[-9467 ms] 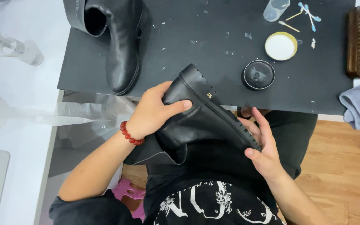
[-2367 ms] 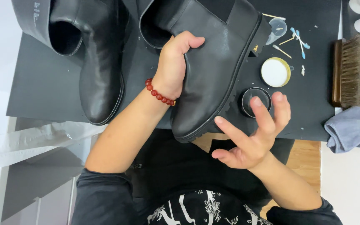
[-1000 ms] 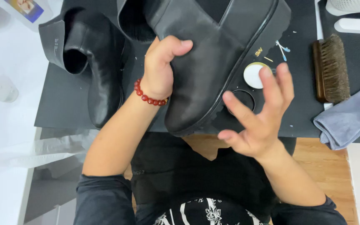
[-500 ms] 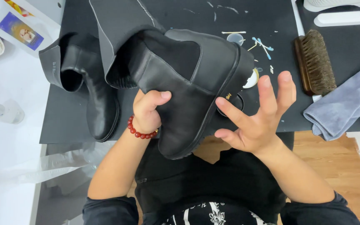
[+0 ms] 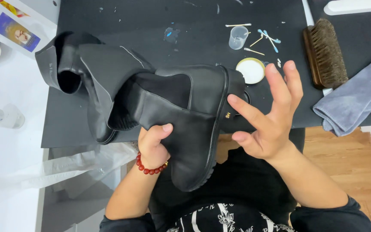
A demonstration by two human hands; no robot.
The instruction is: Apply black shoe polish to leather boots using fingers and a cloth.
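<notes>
The left hand (image 5: 153, 144) grips a black ankle boot (image 5: 185, 124) at its shaft, fingers curled round the leather, lifting it clear of the dark mat (image 5: 159, 25); the right hand (image 5: 267, 116) hangs just beside the boot's sole edge, fingers spread wide, holding nothing. To work it well, I'd judge, the grip should stay firm while the free fingers stroke evenly along the leather. The boot's long axis runs from its opening, nearest the second boot (image 5: 82, 77), to its toe pointing down toward the person's lap; the round white lid (image 5: 250, 71) lies just beyond its heel.
</notes>
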